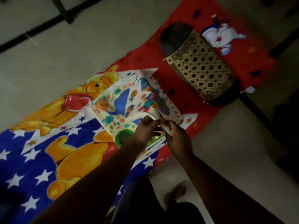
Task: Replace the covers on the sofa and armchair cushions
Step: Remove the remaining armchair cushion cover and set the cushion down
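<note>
Both hands, left hand [146, 126] and right hand [177, 135], pinch the near edge of the patterned cushion cover [129, 101].

A bright bear blanket and a basket on the floor

A big red and blue blanket with yellow bears and white stars [48, 151] lies flat on the pale tiled floor [80, 46]. A woven tan basket with a dark rim [200, 68] lies tipped on its side on the red part.

dim, dark toward the corners — motion blur, wide-angle bend at edges.
</note>
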Demonstrator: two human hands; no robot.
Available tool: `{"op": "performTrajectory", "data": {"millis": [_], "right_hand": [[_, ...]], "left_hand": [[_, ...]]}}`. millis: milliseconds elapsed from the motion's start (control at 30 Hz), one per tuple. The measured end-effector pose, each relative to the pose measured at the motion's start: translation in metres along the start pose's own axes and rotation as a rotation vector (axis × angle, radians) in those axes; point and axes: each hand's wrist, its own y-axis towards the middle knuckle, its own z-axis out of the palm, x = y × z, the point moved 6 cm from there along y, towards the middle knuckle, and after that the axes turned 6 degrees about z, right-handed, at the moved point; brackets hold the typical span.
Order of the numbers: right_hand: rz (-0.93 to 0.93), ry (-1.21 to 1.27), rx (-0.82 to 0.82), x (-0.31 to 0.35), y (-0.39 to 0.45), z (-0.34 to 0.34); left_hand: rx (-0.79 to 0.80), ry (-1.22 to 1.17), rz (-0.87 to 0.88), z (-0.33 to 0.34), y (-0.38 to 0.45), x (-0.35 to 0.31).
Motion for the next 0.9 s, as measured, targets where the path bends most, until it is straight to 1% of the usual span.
{"op": "performTrajectory", "data": {"millis": [100, 233, 300, 367, 400, 433, 533, 567, 600, 633, 700, 767, 833, 900], "right_hand": [[0.008, 0.121, -0.198, -0.020, -0.030, -0.070], [0.017, 0.361, -0.398, -0.043, -0.074, -0.160], [-0.017, 0.478, -0.437, -0.052, -0.094, -0.200], [-0.051, 0.603, -0.462, -0.065, -0.117, -0.242], [-0.056, 0.667, -0.464, -0.075, -0.129, -0.263], [-0.061, 0.727, -0.452, -0.083, -0.139, -0.281], [-0.072, 0.863, -0.418, -0.111, -0.170, -0.333], [-0.069, 0.898, -0.414, -0.124, -0.182, -0.349], [-0.058, 0.909, -0.410, -0.137, -0.192, -0.364], [-0.038, 0.920, -0.390, -0.149, -0.201, -0.375], [-0.003, 0.918, -0.388, -0.178, -0.223, -0.397], [0.002, 0.856, -0.471, -0.211, -0.247, -0.419], [0.020, 0.764, -0.568, -0.246, -0.271, -0.436], [0.083, 0.683, -0.649, -0.284, -0.297, -0.449]], "left_hand": [[0.006, 0.310, 0.245, 0.046, -0.031, -0.031], [-0.071, 0.928, 0.593, 0.101, -0.068, -0.047], [-0.133, 1.218, 0.700, 0.125, -0.080, -0.052], [-0.202, 1.433, 0.795, 0.152, -0.098, -0.064], [-0.234, 1.492, 0.867, 0.171, -0.110, -0.073], [-0.264, 1.500, 0.957, 0.188, -0.122, -0.081], [-0.336, 1.338, 1.322, 0.247, -0.158, -0.101], [-0.317, 1.302, 1.429, 0.274, -0.170, -0.103], [-0.274, 1.317, 1.500, 0.303, -0.180, -0.104], [-0.226, 1.379, 1.525, 0.331, -0.188, -0.104], [-0.080, 1.531, 1.490, 0.390, -0.199, -0.095], [0.112, 1.568, 1.430, 0.441, -0.208, -0.084], [0.294, 1.563, 1.333, 0.477, -0.217, -0.075], [0.422, 1.535, 1.269, 0.509, -0.223, -0.065]]}}
